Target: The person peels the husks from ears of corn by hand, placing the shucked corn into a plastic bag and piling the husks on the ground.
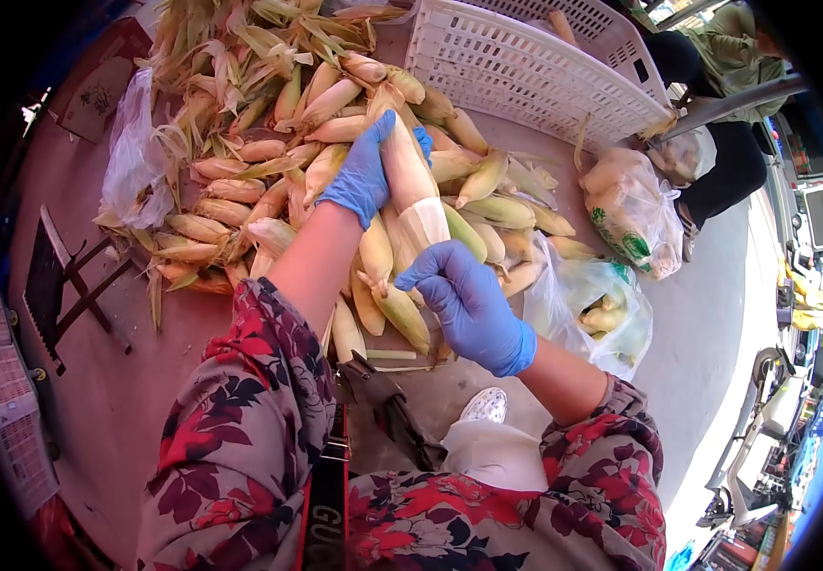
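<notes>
My left hand [362, 176], in a blue glove, is wrapped round an ear of corn [406, 167] held above the pile. Pale inner husk covers the ear, and a loose flap of husk [424, 224] stands out at its lower end. My right hand [473, 309], also blue-gloved, is closed just below that end, fingers curled in a pinch. Whatever it may grip is hidden. Beneath both hands lies a heap of corn ears [230, 211], many still in thin husks.
Stripped husks [230, 57] are heaped at the back left. A white plastic crate [525, 71] stands behind the pile. Bags of corn [621, 205] sit to the right, near another person's leg [730, 162]. A folding stool [64, 285] lies at left.
</notes>
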The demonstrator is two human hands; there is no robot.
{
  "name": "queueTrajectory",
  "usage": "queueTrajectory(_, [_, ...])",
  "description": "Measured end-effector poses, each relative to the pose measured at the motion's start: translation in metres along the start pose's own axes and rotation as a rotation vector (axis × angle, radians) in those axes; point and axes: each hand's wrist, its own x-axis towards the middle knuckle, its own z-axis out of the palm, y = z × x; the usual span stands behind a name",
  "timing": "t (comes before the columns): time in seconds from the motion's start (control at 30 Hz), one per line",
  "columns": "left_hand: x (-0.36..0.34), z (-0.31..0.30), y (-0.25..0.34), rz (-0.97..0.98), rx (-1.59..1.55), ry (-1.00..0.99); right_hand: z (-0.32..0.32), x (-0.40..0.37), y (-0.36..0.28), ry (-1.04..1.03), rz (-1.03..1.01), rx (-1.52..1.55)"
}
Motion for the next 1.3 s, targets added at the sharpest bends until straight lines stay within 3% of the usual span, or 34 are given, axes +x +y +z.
queueTrajectory(0.1, [-0.004,-0.003,0.02,0.105,0.115,0.025,-0.008,-0.017,-0.009,-0.099,0.072,-0.013])
queueTrajectory(0.13, [-0.007,0.001,0.019,0.094,0.139,-0.066,-0.01,-0.019,-0.012,-0.131,0.067,-0.041])
queueTrajectory(0.23, [0.011,-0.011,0.012,0.029,0.221,0.08,-0.013,-0.011,-0.025,-0.177,0.082,-0.118])
queueTrajectory(0.27, [0.03,-0.035,0.006,0.216,0.211,0.244,-0.016,-0.009,-0.032,-0.186,0.09,-0.152])
queueTrajectory(0.3, [0.049,-0.052,0.008,0.408,0.202,0.405,-0.014,-0.018,-0.05,-0.344,0.161,-0.11])
queueTrajectory(0.33, [0.045,-0.079,0.051,0.449,0.033,0.563,-0.01,-0.038,-0.072,-0.509,0.234,-0.077])
queueTrajectory(0.37, [0.049,-0.137,0.101,0.373,-0.135,0.504,-0.01,-0.052,-0.085,-0.675,0.317,-0.05])
queueTrajectory(0.43, [0.02,-0.181,0.17,0.446,-0.091,0.5,-0.028,-0.064,-0.054,-0.56,0.498,-0.227])
queueTrajectory(0.47, [-0.006,-0.147,0.18,0.535,-0.021,0.569,-0.04,-0.058,-0.027,-0.515,0.516,-0.373])
queueTrajectory(0.5, [-0.025,-0.124,0.189,0.505,-0.037,0.545,-0.051,-0.051,-0.001,-0.464,0.542,-0.514])
queueTrajectory(0.57, [-0.039,-0.091,0.196,0.458,-0.023,0.469,-0.069,-0.026,0.042,-0.57,0.367,-0.737])
queueTrajectory(0.6, [-0.041,-0.073,0.195,0.444,-0.049,0.442,-0.068,0.002,0.039,-0.485,0.26,-0.755])
queueTrajectory(0.73, [-0.05,-0.04,0.184,0.344,-0.06,0.419,-0.06,0.134,-0.05,0.14,-0.578,-1.219])
queueTrajectory(0.8, [-0.048,-0.028,0.184,0.323,-0.042,0.431,-0.058,0.173,-0.077,0.455,-0.769,-1.278])
queueTrajectory(0.87, [-0.041,-0.027,0.184,0.298,0.043,0.372,-0.039,0.2,-0.071,0.467,-0.622,-1.077])
queueTrajectory(0.9, [-0.038,-0.026,0.181,0.284,0.085,0.343,-0.02,0.204,-0.055,0.303,-0.488,-0.895])
queueTrajectory(1.0, [-0.058,0.018,0.158,0.254,0.181,0.234,0.035,0.197,0.023,0.091,0.034,-0.604])
queueTrajectory(1.03, [-0.059,0.026,0.157,0.251,0.224,0.212,0.04,0.192,0.042,0.15,0.111,-0.441])
queueTrajectory(1.07, [-0.046,0.01,0.155,0.262,0.178,0.065,0.044,0.189,0.073,0.172,0.128,-0.171])
queueTrajectory(1.1, [-0.047,0.003,0.154,0.198,0.242,-0.144,0.04,0.184,0.068,0.078,0.178,0.139])
queueTrajectory(1.17, [-0.064,0.012,0.143,0.172,0.393,-0.373,0.027,0.161,0.052,-0.107,0.278,0.76])
queueTrajectory(1.2, [-0.066,0.017,0.134,0.162,0.41,-0.392,0.027,0.154,0.051,-0.046,0.301,0.788])
queueTrajectory(1.3, [-0.061,0.032,0.111,0.146,0.403,-0.436,0.027,0.14,0.055,-0.156,0.239,0.908])
